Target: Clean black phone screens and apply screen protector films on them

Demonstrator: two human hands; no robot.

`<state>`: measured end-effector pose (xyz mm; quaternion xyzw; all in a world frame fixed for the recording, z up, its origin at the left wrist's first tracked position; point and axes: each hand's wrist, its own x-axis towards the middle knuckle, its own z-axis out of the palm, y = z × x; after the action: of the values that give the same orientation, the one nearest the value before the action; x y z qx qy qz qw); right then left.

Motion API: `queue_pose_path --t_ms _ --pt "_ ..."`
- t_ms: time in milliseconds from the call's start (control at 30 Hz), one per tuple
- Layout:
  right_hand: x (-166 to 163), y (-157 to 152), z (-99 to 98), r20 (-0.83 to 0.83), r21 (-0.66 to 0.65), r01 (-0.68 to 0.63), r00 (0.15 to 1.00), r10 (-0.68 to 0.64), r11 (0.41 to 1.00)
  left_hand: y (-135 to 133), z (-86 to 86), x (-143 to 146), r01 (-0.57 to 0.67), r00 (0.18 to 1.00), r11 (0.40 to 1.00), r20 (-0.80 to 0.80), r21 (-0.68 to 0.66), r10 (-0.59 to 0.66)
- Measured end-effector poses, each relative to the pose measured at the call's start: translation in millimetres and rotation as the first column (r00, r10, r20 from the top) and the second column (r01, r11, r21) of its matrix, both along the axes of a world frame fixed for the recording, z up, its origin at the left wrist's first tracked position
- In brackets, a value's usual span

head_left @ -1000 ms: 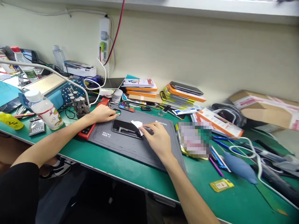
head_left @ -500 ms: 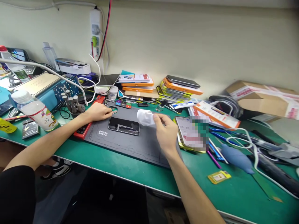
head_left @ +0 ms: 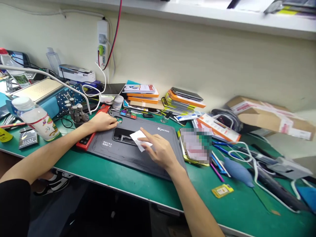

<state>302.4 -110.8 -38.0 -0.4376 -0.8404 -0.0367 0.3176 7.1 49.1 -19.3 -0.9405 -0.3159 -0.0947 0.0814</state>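
Note:
My right hand holds a thin white wipe between its fingers and thumb. The wipe covers the right end of a dark smartphone, which lies flat on a grey work mat. Whether the wipe presses on the screen I cannot tell. My left hand rests with curled fingers at the mat's upper left, by a red strip along its edge. Nothing shows in that hand. Close to its fingertips is a small green patch on the mat.
A juice bottle and a holder of metal tools stand to the left. Stacked boxes line the back. On the right lie a partly blurred phone, a blue air blower, a yellow packet and cables.
My right hand has moved left and down, bringing the wipe from above the mat to over the phone. My left hand stays in place. The view has shifted slightly.

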Motion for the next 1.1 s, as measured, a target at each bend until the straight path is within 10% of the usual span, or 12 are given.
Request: queue_pose_path --t_ms 233,767,1100 --pt "-3.7 -2.4 -13.0 0.090 -0.093 0.279 0.958 -0.271 0.956 -0.1 -5.9 4.0 -0.003 1.000 1.000 0.030 0.005 0.003" --pt "-24.7 -45.5 -38.0 0.169 -0.280 0.248 0.964 -0.207 0.927 -4.9 -9.0 5.0 0.029 0.999 1.000 0.016 -0.006 -0.029" --pt "-40.7 -3.5 -22.2 0.167 -0.389 0.270 0.961 -0.221 0.881 -1.1 -6.1 4.1 -0.008 1.000 1.000 -0.001 0.019 0.008"
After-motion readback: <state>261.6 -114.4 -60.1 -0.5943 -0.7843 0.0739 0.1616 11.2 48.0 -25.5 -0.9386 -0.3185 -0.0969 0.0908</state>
